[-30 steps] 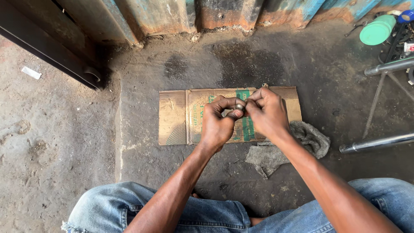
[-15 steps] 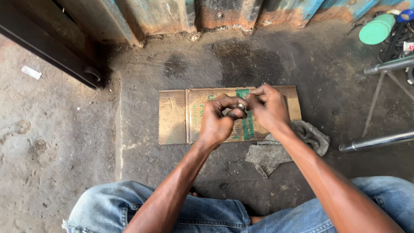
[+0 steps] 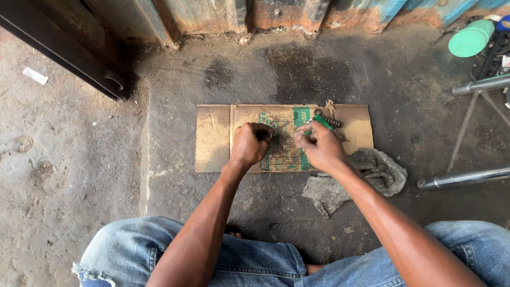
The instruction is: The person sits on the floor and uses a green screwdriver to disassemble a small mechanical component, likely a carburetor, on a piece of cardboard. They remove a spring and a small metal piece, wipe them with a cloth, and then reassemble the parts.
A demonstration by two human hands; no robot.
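Over a flattened piece of cardboard (image 3: pixel 218 138) on the concrete floor, the left hand (image 3: pixel 249 144) is curled into a fist around a small dark metal part (image 3: pixel 267 136), mostly hidden by the fingers. The right hand (image 3: pixel 320 149), a little apart from it, pinches a green-handled tool (image 3: pixel 322 121). A small spring (image 3: pixel 331 121) lies on the cardboard just beyond that hand, and a grey rag (image 3: pixel 380 172) sits beside the right forearm.

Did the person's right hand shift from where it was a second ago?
Yes. The right hand has pulled away from the left hand, rightward along the flattened cardboard, which stays put; a gap now separates the hands.
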